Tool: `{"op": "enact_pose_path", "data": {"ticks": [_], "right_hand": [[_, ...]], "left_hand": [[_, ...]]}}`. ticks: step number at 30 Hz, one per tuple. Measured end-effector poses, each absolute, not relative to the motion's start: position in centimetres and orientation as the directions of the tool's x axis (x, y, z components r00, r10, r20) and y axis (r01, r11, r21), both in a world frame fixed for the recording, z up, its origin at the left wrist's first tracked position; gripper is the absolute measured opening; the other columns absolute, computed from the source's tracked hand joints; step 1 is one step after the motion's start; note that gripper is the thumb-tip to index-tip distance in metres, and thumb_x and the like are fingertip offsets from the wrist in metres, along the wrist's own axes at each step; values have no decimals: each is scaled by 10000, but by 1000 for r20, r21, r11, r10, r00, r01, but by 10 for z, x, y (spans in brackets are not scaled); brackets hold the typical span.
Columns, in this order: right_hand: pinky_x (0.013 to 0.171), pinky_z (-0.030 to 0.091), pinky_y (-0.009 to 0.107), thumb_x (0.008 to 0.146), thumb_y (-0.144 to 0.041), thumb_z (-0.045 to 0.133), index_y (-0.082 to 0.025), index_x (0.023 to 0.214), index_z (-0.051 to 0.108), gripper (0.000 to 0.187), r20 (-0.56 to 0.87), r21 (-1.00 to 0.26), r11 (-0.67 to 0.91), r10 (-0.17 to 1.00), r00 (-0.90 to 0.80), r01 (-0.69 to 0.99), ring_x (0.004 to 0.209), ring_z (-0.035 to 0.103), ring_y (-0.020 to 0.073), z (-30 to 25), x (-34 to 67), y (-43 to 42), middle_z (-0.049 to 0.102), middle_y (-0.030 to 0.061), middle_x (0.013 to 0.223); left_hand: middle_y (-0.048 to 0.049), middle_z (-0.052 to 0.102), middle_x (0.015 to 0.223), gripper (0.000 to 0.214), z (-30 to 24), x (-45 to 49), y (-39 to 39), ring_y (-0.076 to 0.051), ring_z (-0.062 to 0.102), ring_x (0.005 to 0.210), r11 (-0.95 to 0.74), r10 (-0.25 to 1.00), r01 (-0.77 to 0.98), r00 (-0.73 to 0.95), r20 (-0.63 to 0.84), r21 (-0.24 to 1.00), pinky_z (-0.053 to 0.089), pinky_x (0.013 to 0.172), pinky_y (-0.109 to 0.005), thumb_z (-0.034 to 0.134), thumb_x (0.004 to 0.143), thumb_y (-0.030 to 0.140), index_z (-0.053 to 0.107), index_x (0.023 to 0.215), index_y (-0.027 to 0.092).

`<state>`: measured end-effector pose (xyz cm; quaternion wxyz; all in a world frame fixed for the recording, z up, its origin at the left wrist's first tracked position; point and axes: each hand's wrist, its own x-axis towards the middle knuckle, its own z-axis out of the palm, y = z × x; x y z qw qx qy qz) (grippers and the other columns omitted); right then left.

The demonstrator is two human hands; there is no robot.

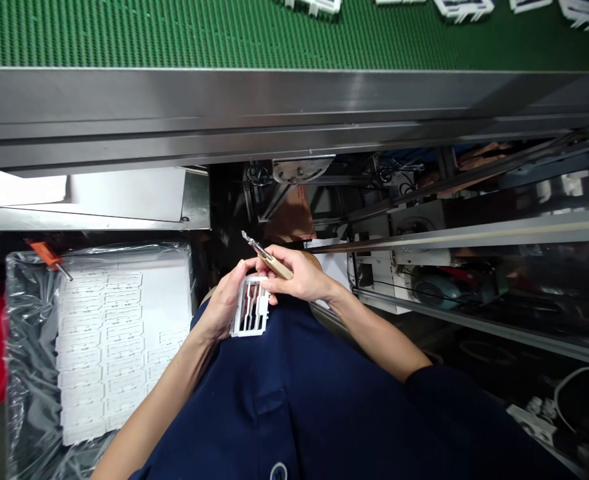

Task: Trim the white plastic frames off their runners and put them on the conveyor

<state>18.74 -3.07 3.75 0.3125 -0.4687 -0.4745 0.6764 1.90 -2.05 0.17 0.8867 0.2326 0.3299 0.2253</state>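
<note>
The left hand [218, 301] pinches a white plastic frame [250, 308], its bars running toward the knife. Just above, the right hand [299, 275] closes around a wooden-handled knife [281, 268], blade angled away.

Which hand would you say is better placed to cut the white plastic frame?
Probably the right hand: it holds the wood-handled knife beside the frame, which the left hand grips.

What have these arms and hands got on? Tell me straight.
The left hand and right hand are bare, with no gloves, and no ring or watch shows. The left forearm and right forearm are bare too; a dark navy sleeve shows at the right arm.
</note>
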Motion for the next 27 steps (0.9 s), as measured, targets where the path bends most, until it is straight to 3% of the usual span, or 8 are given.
{"op": "enact_pose_path", "data": {"ticks": [5,10,17,23,27], "right_hand": [[595,485,230,715,-265,678,-164,903,495,281,-382,-916,-401,876,-293,-5,603,553,82,36,188,-34,550,-30,765],[657,475,239,669,-208,688,-158,895,521,286,-424,-905,-424,891,-161,40,676,569,100,31,188,-39,587,-19,751],[666,464,247,662,-235,714,-167,908,507,328,-461,-882,-471,868,-182,-14,681,562,103,20,189,-48,590,-18,758],[675,462,242,672,-221,709,-168,905,512,309,-461,-882,-470,874,-153,-24,698,562,102,19,189,-49,576,-15,770],[675,467,241,679,-223,703,-172,906,509,302,-469,-878,-478,869,-157,-18,688,558,99,22,190,-48,578,-18,763]], "left_hand": [[-49,666,885,300,-3,11,-20,-179,649,685,709,636,-181,581,-507,682,524,610,-270,667,804,363,602,1031,179],[-7,612,624,205,3,5,-13,-127,531,580,439,731,92,542,-415,894,406,561,-214,702,773,331,625,725,148],[-24,587,682,242,10,0,-4,-155,500,622,307,590,213,723,-361,928,376,552,-237,566,866,377,615,766,163],[8,568,685,179,9,-5,-3,-111,461,569,423,530,223,725,-440,878,348,514,-205,661,801,342,604,806,173],[-5,581,669,194,10,-1,-1,-127,502,600,419,550,185,728,-410,889,395,562,-215,618,834,344,614,749,169]]}}
